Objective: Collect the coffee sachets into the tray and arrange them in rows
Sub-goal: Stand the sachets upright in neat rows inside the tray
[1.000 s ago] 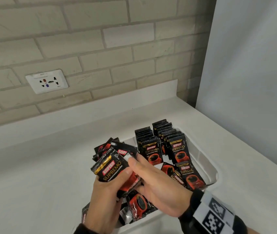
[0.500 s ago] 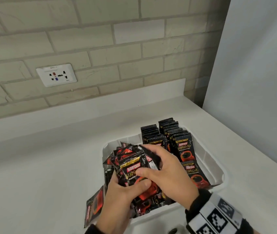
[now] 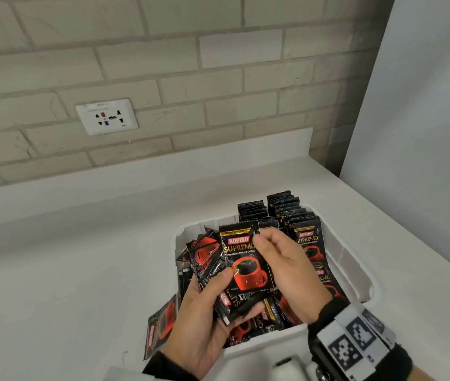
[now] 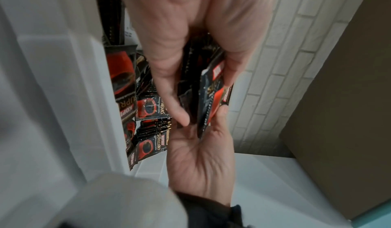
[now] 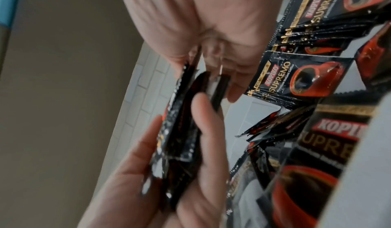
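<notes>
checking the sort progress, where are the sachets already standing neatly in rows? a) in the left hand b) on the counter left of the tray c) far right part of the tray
c: the upright rows stand at the far right of the tray.

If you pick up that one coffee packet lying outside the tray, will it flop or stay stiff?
The sachet outside the tray is a thin, flat foil packet, so it would probably bend a bit, not stay stiff. It looks small and likely light. Its glossy wrapper could be slippery; the bunch of sachets in the left hand already fans out unevenly.
</notes>
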Available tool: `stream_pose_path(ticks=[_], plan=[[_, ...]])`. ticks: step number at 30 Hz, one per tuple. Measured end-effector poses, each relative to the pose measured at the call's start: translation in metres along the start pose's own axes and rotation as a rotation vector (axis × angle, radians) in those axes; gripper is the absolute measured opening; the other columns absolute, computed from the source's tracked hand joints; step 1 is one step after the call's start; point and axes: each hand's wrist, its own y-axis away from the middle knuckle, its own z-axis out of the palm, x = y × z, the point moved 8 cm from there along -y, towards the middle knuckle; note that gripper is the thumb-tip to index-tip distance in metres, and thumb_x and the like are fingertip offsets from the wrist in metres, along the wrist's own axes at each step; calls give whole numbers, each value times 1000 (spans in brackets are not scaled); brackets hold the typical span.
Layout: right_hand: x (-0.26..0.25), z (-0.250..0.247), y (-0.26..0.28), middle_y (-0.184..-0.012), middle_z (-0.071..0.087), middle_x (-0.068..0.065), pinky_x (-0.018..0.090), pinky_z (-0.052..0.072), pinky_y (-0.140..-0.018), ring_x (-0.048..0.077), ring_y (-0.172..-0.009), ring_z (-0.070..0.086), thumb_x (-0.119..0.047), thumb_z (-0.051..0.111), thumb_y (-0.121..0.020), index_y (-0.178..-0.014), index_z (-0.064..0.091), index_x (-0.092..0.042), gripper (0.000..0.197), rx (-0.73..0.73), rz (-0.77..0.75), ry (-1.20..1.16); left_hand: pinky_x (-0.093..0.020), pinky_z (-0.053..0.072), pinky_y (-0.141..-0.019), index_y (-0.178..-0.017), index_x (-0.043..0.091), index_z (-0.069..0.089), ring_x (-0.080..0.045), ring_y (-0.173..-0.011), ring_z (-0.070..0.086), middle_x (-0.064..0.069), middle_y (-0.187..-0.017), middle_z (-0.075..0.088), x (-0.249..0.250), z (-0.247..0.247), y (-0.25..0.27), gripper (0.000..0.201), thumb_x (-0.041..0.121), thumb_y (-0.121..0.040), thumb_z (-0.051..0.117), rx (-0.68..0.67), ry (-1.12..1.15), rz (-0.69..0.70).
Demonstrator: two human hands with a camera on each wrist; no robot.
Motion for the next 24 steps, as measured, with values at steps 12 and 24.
stream_pose_path(ticks=[12,24], plan=[[-7,-7,3,-94,69,-1,34,51,-86,16,-89,64,-32,71,-73,-93,63,-20,24,7,46,64,-37,59,-58,-110,16,59,-25,-81,71,-11,-96,73,11,-2,1,46,8,-65,63,53,-97,177],[3,-23,7,-85,71,-4,27,50,-71,13,-79,68,-20,64,-66,-96,61,-16,31,-97,197,-265,-39,59,-61,-107,13,58,-22,-73,72,-8,-88,74,21,-16,-4,39,11,-68,61,131,30,230]])
